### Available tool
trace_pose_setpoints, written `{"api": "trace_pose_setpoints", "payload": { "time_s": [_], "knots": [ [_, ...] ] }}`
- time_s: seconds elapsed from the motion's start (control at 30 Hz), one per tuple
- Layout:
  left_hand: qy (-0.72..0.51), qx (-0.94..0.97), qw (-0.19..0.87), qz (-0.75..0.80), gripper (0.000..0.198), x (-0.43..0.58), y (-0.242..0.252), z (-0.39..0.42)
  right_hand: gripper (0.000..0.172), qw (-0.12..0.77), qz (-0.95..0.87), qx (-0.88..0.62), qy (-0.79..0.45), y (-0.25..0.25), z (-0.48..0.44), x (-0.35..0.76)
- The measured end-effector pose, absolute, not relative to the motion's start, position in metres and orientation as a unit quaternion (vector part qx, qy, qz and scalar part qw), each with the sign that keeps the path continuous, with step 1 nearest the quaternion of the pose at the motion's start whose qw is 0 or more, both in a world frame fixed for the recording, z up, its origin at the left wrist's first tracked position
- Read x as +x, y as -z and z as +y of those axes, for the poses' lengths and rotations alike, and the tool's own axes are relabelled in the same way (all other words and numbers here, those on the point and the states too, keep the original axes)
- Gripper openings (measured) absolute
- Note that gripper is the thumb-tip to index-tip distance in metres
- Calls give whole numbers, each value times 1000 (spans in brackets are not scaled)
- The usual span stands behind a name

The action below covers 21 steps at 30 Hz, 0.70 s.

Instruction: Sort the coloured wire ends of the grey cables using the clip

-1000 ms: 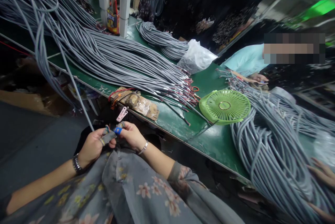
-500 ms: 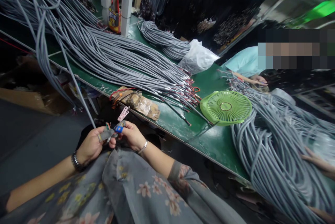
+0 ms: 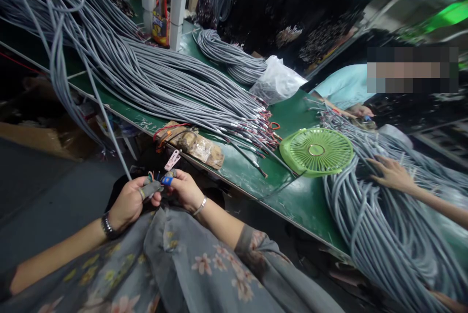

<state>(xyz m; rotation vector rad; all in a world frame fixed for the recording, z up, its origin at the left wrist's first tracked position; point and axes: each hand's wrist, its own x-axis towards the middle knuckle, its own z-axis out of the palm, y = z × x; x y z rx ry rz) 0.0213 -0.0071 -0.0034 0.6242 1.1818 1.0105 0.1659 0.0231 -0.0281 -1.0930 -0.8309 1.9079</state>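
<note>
Since the earlier frame, another person's bare hand [image 3: 393, 174] is farther inward over the thick grey cable coil [image 3: 365, 215] at right. On the long green table [image 3: 303, 205] lies a wide bundle of grey round cables [image 3: 175, 76]. One single grey cable [image 3: 111, 130] slants down to the left hand [image 3: 127, 201], whose fingers close around its end, near thin coloured wires [image 3: 151, 175]. The right hand [image 3: 186, 191] bends its fingers together beside them; whether they grip a wire, I cannot tell.
</note>
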Motion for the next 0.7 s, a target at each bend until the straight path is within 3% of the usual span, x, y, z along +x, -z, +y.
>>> {"api": "trace_pose_setpoints", "payload": {
  "time_s": [0.53, 0.7],
  "knots": [
    [-459, 291, 693, 473, 31, 20, -11, -6, 54, 404, -300, -412, -760, 25, 44, 177],
    [-442, 301, 720, 443, 33, 22, -15, 3, 57, 455, -380, -431, -681, 22, 48, 171]
  ]
}}
